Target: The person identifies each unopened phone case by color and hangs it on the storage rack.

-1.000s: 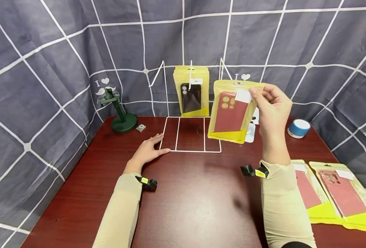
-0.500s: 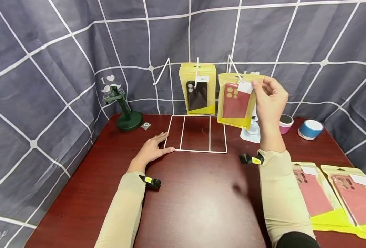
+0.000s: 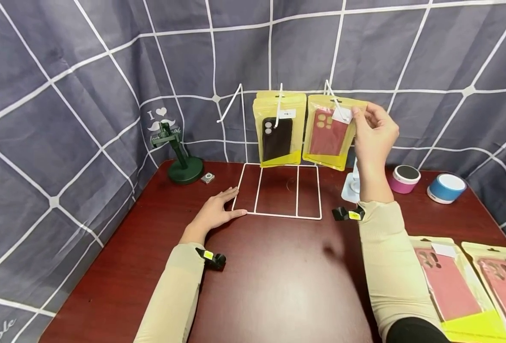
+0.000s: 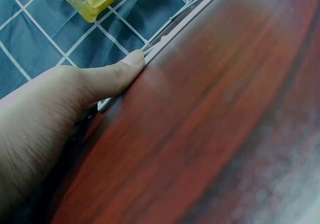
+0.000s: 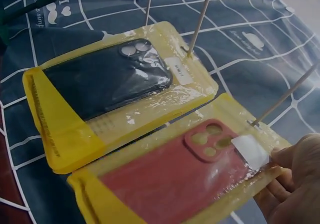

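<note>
In the head view, my right hand (image 3: 375, 131) pinches the right edge of a yellow clear-front packet (image 3: 328, 133) holding a red phone case (image 5: 180, 169). The right prong (image 5: 287, 97) of a white wire display rack (image 3: 285, 216) meets the packet's hang hole in the right wrist view. To its left, packets with a black phone case (image 3: 277, 139) hang from the middle prong (image 3: 279, 102). My left hand (image 3: 213, 214) rests at the rack base's front left corner, fingers spread and its thumb (image 4: 120, 74) along the front wire. The left prong (image 3: 231, 102) carries nothing.
Two more packets with red phone cases (image 3: 448, 286) lie at the table's right. Behind my right forearm stand a pink speaker-like cylinder (image 3: 404, 180), a blue one (image 3: 446, 188) and a white stand (image 3: 350, 186). A green stand (image 3: 185, 170) and a small silver device (image 3: 207, 177) sit back left.
My right hand has carried the red-case packet back to the right prong, which now overlaps its hang hole. The left hand has stayed on the rack base. The head view has shifted slightly.
</note>
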### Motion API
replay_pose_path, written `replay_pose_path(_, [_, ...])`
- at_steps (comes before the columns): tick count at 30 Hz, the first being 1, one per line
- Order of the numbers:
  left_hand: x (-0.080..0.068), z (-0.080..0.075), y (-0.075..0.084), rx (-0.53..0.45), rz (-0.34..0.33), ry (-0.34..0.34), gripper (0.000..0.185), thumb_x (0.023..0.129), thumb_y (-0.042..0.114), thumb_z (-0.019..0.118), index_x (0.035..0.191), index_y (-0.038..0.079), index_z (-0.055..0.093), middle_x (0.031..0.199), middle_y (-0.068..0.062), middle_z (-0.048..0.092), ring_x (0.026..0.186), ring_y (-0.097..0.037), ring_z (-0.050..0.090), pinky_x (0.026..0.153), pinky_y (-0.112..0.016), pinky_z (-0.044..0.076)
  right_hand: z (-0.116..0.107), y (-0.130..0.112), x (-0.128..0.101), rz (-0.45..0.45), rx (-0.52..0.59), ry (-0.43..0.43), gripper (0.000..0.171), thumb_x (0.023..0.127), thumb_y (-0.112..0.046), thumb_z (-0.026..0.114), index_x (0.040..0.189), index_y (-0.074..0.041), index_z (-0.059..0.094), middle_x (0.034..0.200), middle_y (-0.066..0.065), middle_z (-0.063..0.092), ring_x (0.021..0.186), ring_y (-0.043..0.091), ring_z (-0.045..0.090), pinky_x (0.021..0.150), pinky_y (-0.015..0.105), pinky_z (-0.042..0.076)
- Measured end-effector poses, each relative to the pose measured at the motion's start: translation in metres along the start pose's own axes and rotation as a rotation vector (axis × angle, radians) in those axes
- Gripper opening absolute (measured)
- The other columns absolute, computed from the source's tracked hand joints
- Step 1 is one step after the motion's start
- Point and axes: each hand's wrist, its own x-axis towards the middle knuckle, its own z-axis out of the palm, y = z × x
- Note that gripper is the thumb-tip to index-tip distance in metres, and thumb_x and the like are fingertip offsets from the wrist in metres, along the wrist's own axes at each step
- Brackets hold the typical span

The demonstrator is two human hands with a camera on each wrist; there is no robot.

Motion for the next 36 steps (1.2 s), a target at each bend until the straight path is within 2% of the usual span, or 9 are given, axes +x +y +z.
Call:
replay_pose_path(6, [-0.002,0.003,0.002,-0.004,-0.010,0.006,0.091,0.082,0.074,0.065,0.154,0.022,0.044,0.159,0.000,0.038,0.148,-0.023,0.031,0.118,-0.048,0.030,-0.007,0.020,0.009,0.005,0.060,-0.018,0.011,0.085,-0.006,0.080,0.097,-0.004,0.079,0.082,0.002,0.072,0.076,0.012,0.067,0.073,0.021,0.052])
replay_pose_path(17, [-0.003,0.002,0.006,-0.013,0.010,-0.006,0.090,0.084,0.070,0.066,0.154,0.020,0.044,0.159,-0.003,0.038,0.148,-0.027,0.031,0.118,-0.050,0.029,-0.028,0.009,0.003,0.013,0.134,-0.013,0.016,0.084,-0.005,0.080,0.100,0.000,0.078,0.087,0.006,0.074,0.078,0.015,0.069,0.076,0.021,0.053])
replay_pose_path(21, [-0.004,0.001,0.006,-0.011,0.009,0.007,0.088,0.084,0.067,0.068,0.153,0.018,0.045,0.159,-0.004,0.039,0.148,-0.027,0.032,0.118,-0.049,0.029,-0.034,0.008,-0.002,0.008,0.151,-0.050,0.018,0.085,-0.008,0.081,0.100,0.000,0.078,0.088,0.007,0.074,0.081,0.018,0.070,0.079,0.022,0.054])
replay_pose_path(24, [-0.005,0.000,0.005,-0.013,0.013,0.023,0.087,0.084,0.065,0.069,0.153,0.017,0.047,0.158,-0.005,0.040,0.147,-0.027,0.033,0.118,-0.049,0.030,-0.038,0.004,-0.008,-0.002,0.118,-0.089,0.019,0.085,-0.010,0.081,0.101,-0.001,0.077,0.089,0.005,0.074,0.083,0.017,0.070,0.081,0.022,0.054])
replay_pose_path(30, [-0.005,0.001,0.005,-0.028,0.034,0.017,0.089,0.084,0.068,0.068,0.153,0.016,0.047,0.158,-0.007,0.040,0.147,-0.031,0.033,0.118,-0.051,0.029,-0.057,-0.010,-0.023,0.010,0.003,-0.178,0.021,0.086,-0.011,0.080,0.104,-0.001,0.077,0.091,0.000,0.075,0.083,0.013,0.067,0.075,0.019,0.050])
replay_pose_path(36, [-0.004,0.002,0.005,-0.020,0.023,0.002,0.090,0.084,0.071,0.066,0.154,0.017,0.045,0.159,-0.006,0.038,0.147,-0.032,0.032,0.118,-0.051,0.028,-0.084,-0.018,-0.038,0.014,-0.255,-0.335,0.029,0.090,-0.024,0.078,0.114,-0.009,0.076,0.102,-0.006,0.073,0.093,0.011,0.066,0.073,0.021,0.048])
